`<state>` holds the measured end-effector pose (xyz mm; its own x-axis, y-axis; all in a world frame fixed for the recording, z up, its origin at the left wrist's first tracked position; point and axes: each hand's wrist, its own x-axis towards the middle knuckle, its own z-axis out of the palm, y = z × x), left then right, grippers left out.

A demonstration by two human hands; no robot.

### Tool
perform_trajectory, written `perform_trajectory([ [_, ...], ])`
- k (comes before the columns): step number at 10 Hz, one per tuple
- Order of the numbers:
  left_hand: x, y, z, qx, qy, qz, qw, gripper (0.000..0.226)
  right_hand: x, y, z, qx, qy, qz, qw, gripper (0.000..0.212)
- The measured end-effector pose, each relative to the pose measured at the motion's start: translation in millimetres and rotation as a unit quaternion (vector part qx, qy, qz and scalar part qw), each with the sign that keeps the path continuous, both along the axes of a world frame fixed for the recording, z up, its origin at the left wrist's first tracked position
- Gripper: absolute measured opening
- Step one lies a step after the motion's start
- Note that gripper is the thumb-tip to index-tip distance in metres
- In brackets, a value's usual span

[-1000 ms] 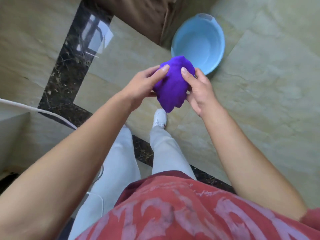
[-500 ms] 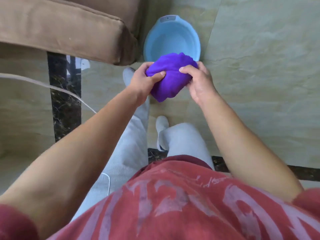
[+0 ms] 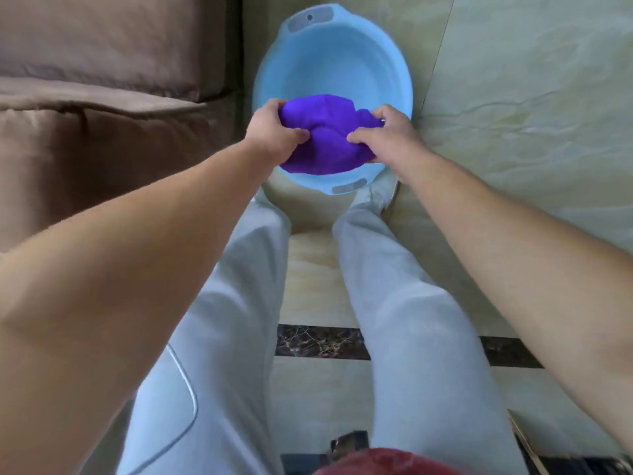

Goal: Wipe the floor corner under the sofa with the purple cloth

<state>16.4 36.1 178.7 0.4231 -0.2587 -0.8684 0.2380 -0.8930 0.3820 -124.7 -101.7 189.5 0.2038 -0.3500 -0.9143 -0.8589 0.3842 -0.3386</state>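
The purple cloth is bunched up between both hands, held over the near half of a light blue basin. My left hand grips its left end and my right hand grips its right end. The brown sofa fills the left side, its corner right beside the basin. The floor under the sofa is hidden from view.
The basin stands on pale marble floor tiles with a dark inlay strip running across near my legs. A thin white cord crosses my left thigh. Open floor lies to the right.
I have stepped up to the basin, which now sits just beyond my knees. The hands spread the cloth wider and lowered it over the basin; the sofa now fills the left.
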Motion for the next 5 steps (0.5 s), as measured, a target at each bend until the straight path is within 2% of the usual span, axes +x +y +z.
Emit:
perform_trajectory([
  [1,-11.7,-5.0,-71.2,0.007,-0.017,0.018,1.0,0.051,-14.1,-13.8,-75.3,-0.055,-0.002,0.053,0.997,0.037],
  [2,-18.8,-4.4,-129.4,0.015,-0.024,0.018,0.999,0.053,-21.7,-18.7,-140.4,-0.083,-0.001,0.088,0.993,0.039],
  [3,-25.3,0.0,-186.0,0.029,-0.04,-0.024,0.999,0.051,-26.1,-14.7,-194.3,-0.118,0.003,0.093,0.989,0.032],
  [4,-33.5,-2.9,-209.1,0.033,-0.079,-0.069,0.994,0.051,-30.6,-1.8,-227.3,-0.145,0.022,0.102,0.984,0.028],
  [5,-42.3,-6.9,-219.2,0.038,-0.114,-0.047,0.992,0.066,-36.2,6.9,-242.5,-0.167,0.013,0.124,0.978,0.052],
])
